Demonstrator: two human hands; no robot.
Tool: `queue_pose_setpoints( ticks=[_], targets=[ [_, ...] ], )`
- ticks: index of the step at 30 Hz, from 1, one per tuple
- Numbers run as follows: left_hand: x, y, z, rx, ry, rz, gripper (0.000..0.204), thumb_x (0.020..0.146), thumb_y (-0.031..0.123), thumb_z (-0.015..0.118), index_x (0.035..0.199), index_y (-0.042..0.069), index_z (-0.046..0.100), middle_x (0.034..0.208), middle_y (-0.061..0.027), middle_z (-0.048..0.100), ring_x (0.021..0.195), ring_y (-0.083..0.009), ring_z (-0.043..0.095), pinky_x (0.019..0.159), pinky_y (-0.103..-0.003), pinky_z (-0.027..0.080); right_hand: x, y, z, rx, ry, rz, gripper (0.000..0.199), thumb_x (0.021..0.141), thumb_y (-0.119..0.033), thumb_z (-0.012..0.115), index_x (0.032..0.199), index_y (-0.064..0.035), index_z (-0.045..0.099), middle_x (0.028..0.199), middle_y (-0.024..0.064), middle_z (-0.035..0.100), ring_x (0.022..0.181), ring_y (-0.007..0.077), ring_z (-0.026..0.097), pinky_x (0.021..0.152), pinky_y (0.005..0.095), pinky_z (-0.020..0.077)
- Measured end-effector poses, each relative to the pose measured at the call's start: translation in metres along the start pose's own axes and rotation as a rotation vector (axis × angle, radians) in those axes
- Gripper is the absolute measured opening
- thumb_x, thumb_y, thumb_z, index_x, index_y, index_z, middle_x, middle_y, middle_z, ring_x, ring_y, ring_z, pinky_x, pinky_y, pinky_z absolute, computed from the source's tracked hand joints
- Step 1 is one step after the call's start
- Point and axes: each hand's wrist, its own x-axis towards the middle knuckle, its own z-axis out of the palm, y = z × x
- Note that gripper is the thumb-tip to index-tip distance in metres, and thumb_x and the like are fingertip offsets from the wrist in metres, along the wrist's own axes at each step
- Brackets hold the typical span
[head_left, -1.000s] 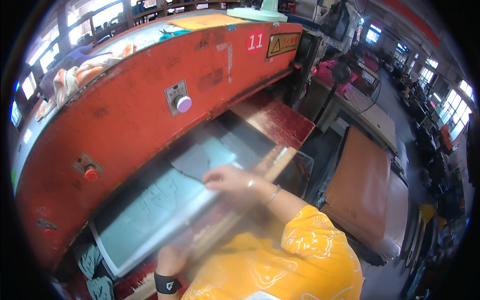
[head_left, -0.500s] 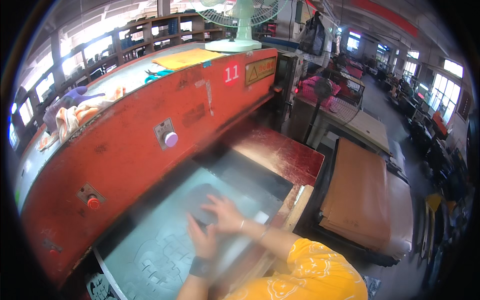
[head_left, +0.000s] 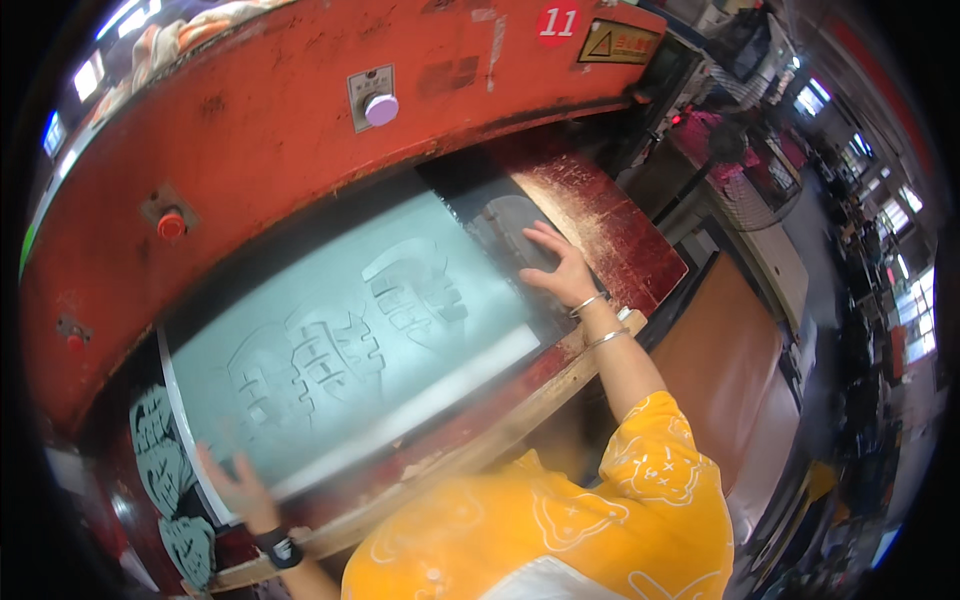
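Pale green sheet lies flat on press bed, long axis left-right between hands. Left hand spread flat at near-left corner; right hand fingers open, pressing dark piece at far-right edge, gripping nothing.

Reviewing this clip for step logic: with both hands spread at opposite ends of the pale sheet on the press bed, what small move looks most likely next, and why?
Probably slide the pale green sheet along the bed. The left hand rests at its near-left corner and the right hand lies flat at its far-right edge, and cut outlines already cover much of the sheet.
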Motion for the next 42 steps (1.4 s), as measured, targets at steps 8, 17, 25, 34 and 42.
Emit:
queue_pose_setpoints(
  ticks=[8, 17, 25, 34, 42],
  targets=[
    [-0.037, -0.094, -0.051, 0.398, -0.076, -0.125, 0.045, 0.09, 0.022, 0.058, 0.124, -0.005, 0.051, 0.131, -0.0231, 0.049, 0.123, -0.0372, 0.044, 0.105, -0.041, 0.031, -0.008, 0.012, -0.006, -0.715, -0.123, -0.042, 0.052, 0.069, -0.031, 0.072, 0.117, -0.0125, 0.063, 0.129, 0.0186, 0.05, 0.125, 0.0347, 0.039, 0.106, 0.0416, 0.0302],
    [0.039, -0.07, -0.055, 0.224, -0.092, -0.193, 0.036, 0.094, 0.026, 0.051, 0.114, -0.004, 0.056, 0.099, -0.0154, 0.064, 0.084, -0.0222, 0.058, 0.079, -0.033, 0.045, -0.003, -0.04, 0.042, -0.509, -0.245, 0.133, 0.047, 0.085, -0.041, 0.059, 0.107, 0.0002, 0.063, 0.092, 0.0269, 0.064, 0.088, 0.0436, 0.061, 0.079, 0.045, 0.048],
    [-0.016, 0.014, -0.128, -0.002, -0.175, -0.35, 0.038, 0.091, 0.01, 0.056, 0.128, 0.0, 0.052, 0.096, -0.0026, 0.056, 0.085, -0.0089, 0.05, 0.08, -0.022, 0.042, -0.091, -0.031, -0.029, 0.814, -0.4, 0.366, 0.051, 0.086, -0.027, 0.064, 0.125, 0.003, 0.051, 0.115, 0.0081, 0.06, 0.11, 0.0219, 0.056, 0.094, 0.0355, 0.0427],
    [-0.002, 0.23, 0.112, -0.541, -0.872, 0.828, 0.054, 0.076, 0.016, 0.07, 0.126, 0.005, 0.052, 0.117, -0.0173, 0.056, 0.109, -0.0334, 0.051, 0.093, -0.04, 0.042, -0.154, -0.09, 0.055, 1.239, -0.012, 0.407, 0.071, 0.09, -0.008, 0.053, 0.147, -0.0095, 0.011, 0.137, 0.0129, 0.038, 0.123, 0.0289, 0.044, 0.101, 0.0425, 0.0394],
    [-0.005, 0.261, 0.178, -0.554, -1.0, 1.004, 0.052, 0.087, 0.033, 0.061, 0.13, 0.007, 0.048, 0.108, -0.0133, 0.061, 0.094, -0.0286, 0.057, 0.083, -0.036, 0.046, -0.152, -0.067, 0.076, 1.131, 0.212, 0.577, 0.026, 0.093, -0.008, 0.051, 0.118, -0.001, 0.051, 0.11, 0.009, 0.061, 0.094, 0.0183, 0.061, 0.084, 0.0328, 0.0493]
  ],
)
